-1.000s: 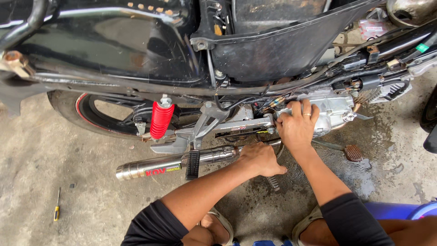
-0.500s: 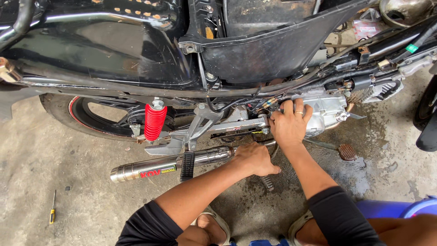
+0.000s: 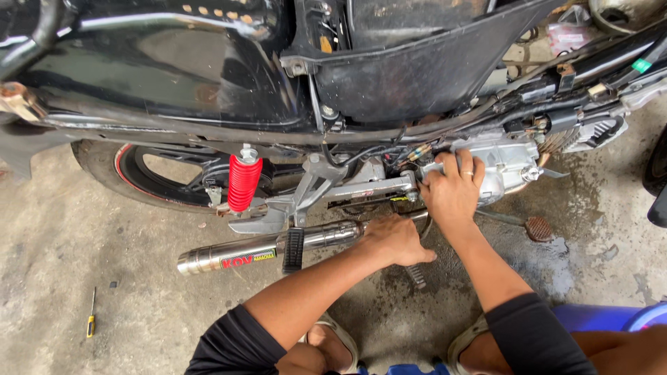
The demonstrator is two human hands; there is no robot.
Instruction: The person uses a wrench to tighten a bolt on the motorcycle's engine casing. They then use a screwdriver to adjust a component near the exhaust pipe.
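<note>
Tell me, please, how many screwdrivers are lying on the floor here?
1: a yellow-handled screwdriver on the concrete floor, far left, apart from both hands. Others may be hidden behind the motorcycle.

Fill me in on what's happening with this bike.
A person crouches on the wet concrete floor beside a black motorcycle, both hands down at the engine. The right hand presses on the silver engine casing, fingers spread over it. The left hand sits lower, at the front end of the chrome exhaust pipe; what it grips is hidden. A red shock absorber stands by the rear wheel, and a small yellow-handled screwdriver lies apart on the floor.
</note>
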